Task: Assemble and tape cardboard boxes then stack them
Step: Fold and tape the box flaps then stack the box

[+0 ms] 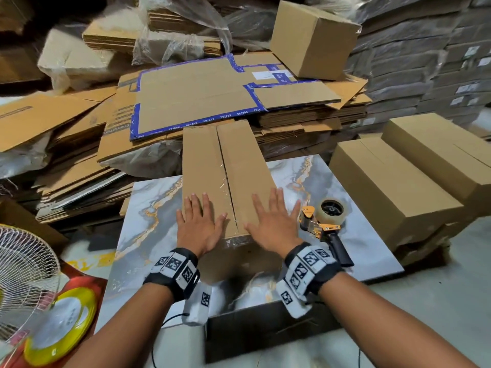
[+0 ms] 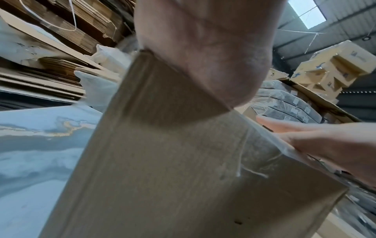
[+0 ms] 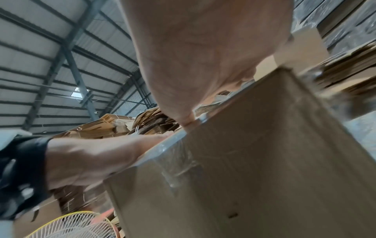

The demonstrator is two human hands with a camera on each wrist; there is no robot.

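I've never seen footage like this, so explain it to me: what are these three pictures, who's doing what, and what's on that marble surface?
No machine here: a person wearing cameras on the head and both wrists. The head view looks down at both hands; the other two pictures look along each palm from the wrist.

The left hand and right hand lie flat, fingers straight, on the closed top flaps of a long cardboard box, either side of its centre seam, where clear tape shows. The box stands on a marble-patterned tabletop. Beside the right hand lies a tape dispenser, which nobody holds. Finished boxes are stacked at the right.
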